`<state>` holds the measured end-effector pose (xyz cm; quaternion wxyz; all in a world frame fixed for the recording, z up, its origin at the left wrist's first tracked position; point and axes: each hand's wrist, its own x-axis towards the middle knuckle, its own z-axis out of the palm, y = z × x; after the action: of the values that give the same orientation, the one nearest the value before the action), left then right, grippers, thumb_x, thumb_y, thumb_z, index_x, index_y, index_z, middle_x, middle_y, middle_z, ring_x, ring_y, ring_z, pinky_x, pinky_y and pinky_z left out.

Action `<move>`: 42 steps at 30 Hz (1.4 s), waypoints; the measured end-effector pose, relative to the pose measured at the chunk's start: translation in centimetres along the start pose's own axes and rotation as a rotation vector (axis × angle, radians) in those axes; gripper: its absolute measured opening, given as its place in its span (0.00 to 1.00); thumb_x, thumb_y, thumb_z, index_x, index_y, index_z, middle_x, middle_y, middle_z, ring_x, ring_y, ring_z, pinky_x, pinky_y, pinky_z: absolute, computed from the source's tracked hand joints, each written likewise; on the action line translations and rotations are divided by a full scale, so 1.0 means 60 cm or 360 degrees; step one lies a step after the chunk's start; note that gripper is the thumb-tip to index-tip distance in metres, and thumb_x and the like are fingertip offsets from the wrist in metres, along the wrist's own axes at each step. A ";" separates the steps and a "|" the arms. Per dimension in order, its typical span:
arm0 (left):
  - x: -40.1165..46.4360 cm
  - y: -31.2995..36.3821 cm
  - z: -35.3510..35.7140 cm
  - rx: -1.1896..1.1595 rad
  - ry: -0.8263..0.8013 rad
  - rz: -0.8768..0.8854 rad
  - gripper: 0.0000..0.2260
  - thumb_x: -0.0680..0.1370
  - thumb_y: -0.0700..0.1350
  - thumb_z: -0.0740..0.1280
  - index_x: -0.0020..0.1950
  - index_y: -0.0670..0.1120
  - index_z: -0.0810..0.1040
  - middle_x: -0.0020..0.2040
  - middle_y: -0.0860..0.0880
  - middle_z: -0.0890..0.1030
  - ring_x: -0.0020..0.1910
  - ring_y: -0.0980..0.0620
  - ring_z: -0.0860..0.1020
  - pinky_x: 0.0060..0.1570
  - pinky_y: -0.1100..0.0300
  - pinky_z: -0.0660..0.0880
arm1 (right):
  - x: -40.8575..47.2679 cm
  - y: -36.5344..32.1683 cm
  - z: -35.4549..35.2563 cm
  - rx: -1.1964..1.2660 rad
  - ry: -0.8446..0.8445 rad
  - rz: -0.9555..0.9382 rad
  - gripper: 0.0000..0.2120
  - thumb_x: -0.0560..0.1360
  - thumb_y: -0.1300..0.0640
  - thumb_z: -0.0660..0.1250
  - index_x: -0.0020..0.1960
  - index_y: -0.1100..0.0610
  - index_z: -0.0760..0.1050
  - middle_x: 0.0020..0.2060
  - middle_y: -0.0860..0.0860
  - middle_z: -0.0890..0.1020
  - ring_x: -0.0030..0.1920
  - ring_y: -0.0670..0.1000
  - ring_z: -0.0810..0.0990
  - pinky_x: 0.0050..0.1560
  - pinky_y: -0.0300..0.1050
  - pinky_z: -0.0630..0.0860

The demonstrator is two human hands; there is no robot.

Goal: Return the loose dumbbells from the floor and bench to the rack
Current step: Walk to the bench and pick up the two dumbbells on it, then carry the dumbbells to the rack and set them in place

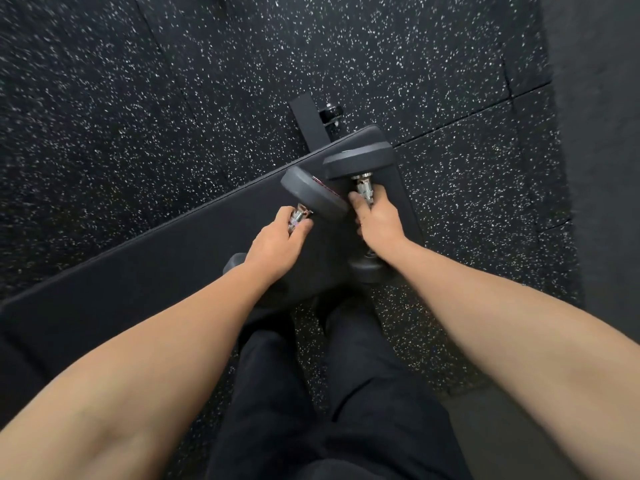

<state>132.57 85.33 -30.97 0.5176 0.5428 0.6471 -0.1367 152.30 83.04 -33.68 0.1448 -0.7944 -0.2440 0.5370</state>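
Note:
Two black dumbbells with chrome handles are over the end of a black padded bench [166, 258]. My left hand [277, 242] is wrapped around the handle of the left dumbbell [313, 195], whose far head tilts up and to the right. My right hand [375, 220] grips the handle of the right dumbbell [358, 159], whose far head points away from me and whose near head shows below my wrist. The two far heads sit close together, nearly touching. No rack is in view.
The bench runs from lower left to upper right, with its black metal foot and a small wheel [330, 114] beyond the far end. Black speckled rubber flooring [138, 98] surrounds it. My legs in black trousers [339, 393] stand against the bench's near side.

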 end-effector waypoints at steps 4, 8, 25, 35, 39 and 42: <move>-0.036 -0.010 -0.013 -0.0251 0.0124 -0.0134 0.17 0.80 0.60 0.58 0.63 0.51 0.68 0.49 0.48 0.80 0.48 0.44 0.76 0.48 0.51 0.70 | -0.036 -0.025 0.002 0.0022 -0.0008 -0.0030 0.12 0.78 0.42 0.63 0.50 0.49 0.67 0.30 0.49 0.76 0.25 0.48 0.72 0.32 0.49 0.74; -0.085 -0.042 -0.029 -0.0587 0.0257 -0.0248 0.14 0.77 0.63 0.58 0.48 0.53 0.67 0.42 0.46 0.81 0.43 0.42 0.79 0.46 0.48 0.75 | -0.085 -0.059 0.007 -0.0076 -0.0062 -0.0120 0.12 0.80 0.44 0.62 0.51 0.53 0.67 0.31 0.50 0.76 0.26 0.48 0.74 0.34 0.50 0.77; -0.398 -0.351 -0.026 -0.1782 0.0856 -0.0723 0.17 0.70 0.73 0.58 0.49 0.64 0.70 0.40 0.43 0.81 0.43 0.32 0.81 0.51 0.33 0.77 | -0.413 -0.144 0.247 -0.0783 -0.0464 -0.0554 0.16 0.81 0.42 0.60 0.55 0.56 0.67 0.37 0.50 0.78 0.37 0.52 0.76 0.40 0.50 0.72; -0.650 -0.586 -0.028 -0.2430 0.1290 -0.0883 0.10 0.78 0.61 0.62 0.51 0.56 0.73 0.42 0.42 0.82 0.35 0.45 0.80 0.34 0.56 0.75 | -0.666 -0.106 0.513 -0.1013 -0.0862 -0.0656 0.10 0.80 0.47 0.64 0.48 0.53 0.68 0.32 0.53 0.74 0.29 0.51 0.72 0.28 0.45 0.71; -0.726 -0.667 -0.022 -0.2544 0.1421 -0.0988 0.11 0.81 0.56 0.61 0.56 0.50 0.72 0.43 0.48 0.79 0.36 0.54 0.76 0.34 0.62 0.73 | -0.753 -0.106 0.604 -0.1168 -0.0966 -0.0782 0.11 0.79 0.47 0.64 0.46 0.53 0.67 0.31 0.53 0.74 0.27 0.51 0.73 0.28 0.45 0.73; -0.770 -0.718 -0.017 -0.2675 0.1510 -0.1040 0.16 0.79 0.61 0.61 0.58 0.51 0.72 0.46 0.44 0.82 0.39 0.45 0.81 0.41 0.52 0.80 | -0.815 -0.112 0.671 -0.1387 -0.1020 -0.0966 0.12 0.80 0.47 0.63 0.45 0.54 0.67 0.30 0.54 0.77 0.25 0.51 0.74 0.25 0.42 0.72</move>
<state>89.90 44.11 -9.32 0.3589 -0.2014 0.7887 0.4567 98.70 60.82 -7.44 -0.1270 -0.4748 -0.6873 0.5348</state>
